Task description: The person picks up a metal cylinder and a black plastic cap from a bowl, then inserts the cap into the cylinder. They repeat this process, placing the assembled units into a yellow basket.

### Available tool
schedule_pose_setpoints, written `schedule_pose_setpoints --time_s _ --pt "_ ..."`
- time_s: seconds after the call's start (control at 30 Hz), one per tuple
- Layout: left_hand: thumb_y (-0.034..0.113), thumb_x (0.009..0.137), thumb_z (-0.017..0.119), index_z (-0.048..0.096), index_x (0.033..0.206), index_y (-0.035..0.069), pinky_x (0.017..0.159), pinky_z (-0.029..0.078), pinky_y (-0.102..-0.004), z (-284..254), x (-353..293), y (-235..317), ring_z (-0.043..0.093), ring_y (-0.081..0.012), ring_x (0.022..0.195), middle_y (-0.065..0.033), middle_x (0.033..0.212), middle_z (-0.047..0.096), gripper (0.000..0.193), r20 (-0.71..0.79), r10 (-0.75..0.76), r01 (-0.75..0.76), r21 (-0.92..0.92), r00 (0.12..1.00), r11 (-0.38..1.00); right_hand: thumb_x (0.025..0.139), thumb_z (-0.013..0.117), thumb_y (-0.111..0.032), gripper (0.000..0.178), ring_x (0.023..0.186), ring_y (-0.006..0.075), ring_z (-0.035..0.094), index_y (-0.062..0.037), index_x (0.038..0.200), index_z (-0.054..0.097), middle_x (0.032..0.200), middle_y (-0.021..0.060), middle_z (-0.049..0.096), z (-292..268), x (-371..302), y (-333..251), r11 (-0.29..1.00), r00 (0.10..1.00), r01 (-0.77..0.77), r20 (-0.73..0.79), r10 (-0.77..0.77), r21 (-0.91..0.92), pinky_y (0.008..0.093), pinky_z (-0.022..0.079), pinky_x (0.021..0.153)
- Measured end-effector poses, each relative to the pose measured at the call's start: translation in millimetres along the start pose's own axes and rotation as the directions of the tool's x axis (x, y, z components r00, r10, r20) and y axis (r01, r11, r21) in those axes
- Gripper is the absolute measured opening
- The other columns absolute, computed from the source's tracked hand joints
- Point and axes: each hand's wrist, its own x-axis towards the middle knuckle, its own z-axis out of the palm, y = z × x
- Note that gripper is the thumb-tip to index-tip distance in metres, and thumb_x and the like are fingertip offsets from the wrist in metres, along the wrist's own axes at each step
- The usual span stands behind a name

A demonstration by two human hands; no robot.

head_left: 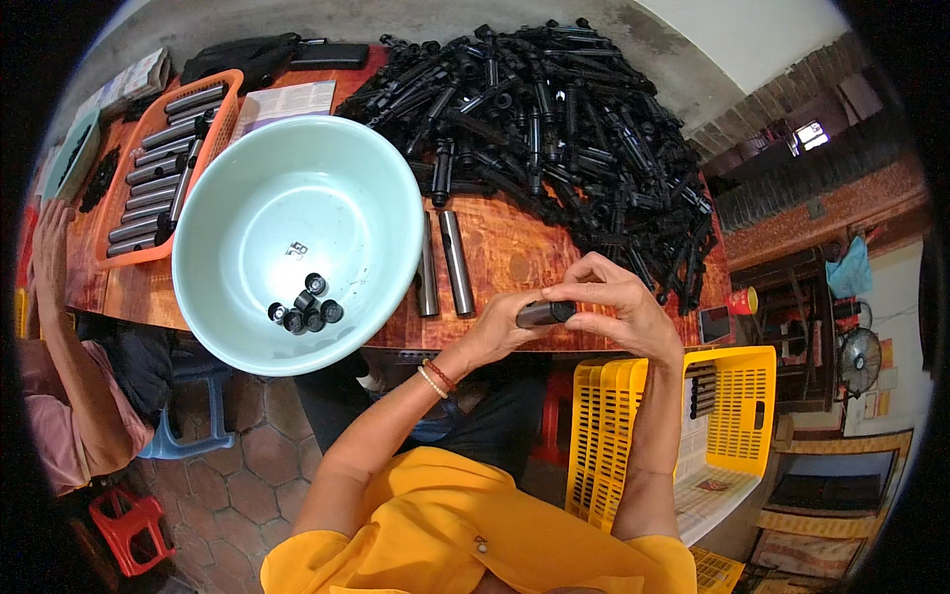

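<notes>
My left hand (pixel 498 325) is closed round a dark metal tube (pixel 535 315), held level just above the table's near edge. At the tube's right end sits a black cap (pixel 562 311), with the thumb and fingers of my right hand (pixel 618 305) closed about it. Two more metal tubes (pixel 456 262) lie side by side on the table, left of my hands. A pale blue-green basin (pixel 297 148) stands further left and holds several small black caps (pixel 314 317) near its front. My fingers hide part of the tube.
A large heap of black plastic parts (pixel 534 129) covers the far right of the wooden table (pixel 515 238). An orange basket (pixel 168 255) of metal tubes stands left. A yellow crate (pixel 737 396) is at my right. At far left is another person's hand (pixel 49 247).
</notes>
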Motion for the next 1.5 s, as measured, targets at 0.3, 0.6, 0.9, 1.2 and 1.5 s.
schedule_pose_setpoints --time_s 0.3,0.6,0.9,1.2,1.5 --pt "0.013 0.08 0.07 0.059 0.09 0.002 0.061 0.046 -0.032 0 5 6 0.059 -0.0175 0.068 -0.0099 0.072 0.061 0.019 0.032 -0.115 0.117 -0.057 0.993 0.992 0.074 0.072 -0.013 0.036 0.095 0.0212 0.055 -0.0062 0.109 0.067 0.099 0.0076 0.06 -8 8 25 0.969 0.996 0.005 0.088 -0.027 0.246 0.0321 0.044 0.085" --pt "0.006 0.081 0.058 0.044 0.098 -0.002 0.07 0.042 -0.0416 24 -7 9 0.052 -0.0359 0.079 -0.0206 0.084 0.048 0.023 -0.207 -0.022 0.068 0.219 0.978 0.973 0.073 0.072 -0.013 0.036 0.095 0.0193 0.056 -0.0031 0.107 0.068 0.098 0.0077 0.061 6 -6 25 0.975 0.984 -0.052 -0.153 0.087 0.217 0.031 0.044 0.084" --pt "0.002 0.086 0.049 0.034 0.119 -0.003 0.088 0.039 -0.0433 15 -16 9 0.048 -0.0383 0.101 -0.0216 0.105 0.043 0.037 -0.023 -0.029 0.033 0.179 0.999 0.983 0.073 0.074 -0.021 0.036 0.093 0.02 0.056 -0.0031 0.104 0.068 0.099 0.0079 0.06 13 -9 27 0.969 0.978 -0.052 -0.183 0.098 0.243 0.0325 0.043 0.083" --pt "0.006 0.092 0.046 0.032 0.126 0.003 0.094 0.037 -0.0418 2 -19 14 0.046 -0.0354 0.111 -0.0202 0.115 0.044 0.037 0.135 -0.039 0.016 0.164 0.99 0.986 0.074 0.071 -0.014 0.04 0.098 0.0224 0.055 -0.003 0.112 0.065 0.102 0.0093 0.059 13 -16 9 0.978 0.988 -0.1 -0.098 0.119 0.184 0.0317 0.043 0.087" --pt "0.009 0.093 0.045 0.03 0.129 0.001 0.099 0.035 -0.0426 0 -21 7 0.041 -0.0386 0.118 -0.0222 0.122 0.041 0.04 0.211 -0.087 0.037 0.228 0.974 0.973 0.087 0.052 -0.032 0.039 0.098 0.0284 0.055 -0.0032 0.109 0.064 0.104 0.0135 0.058 11 35 -29 0.986 0.999 0.034 0.018 -0.031 -0.165 0.0357 0.043 0.085"
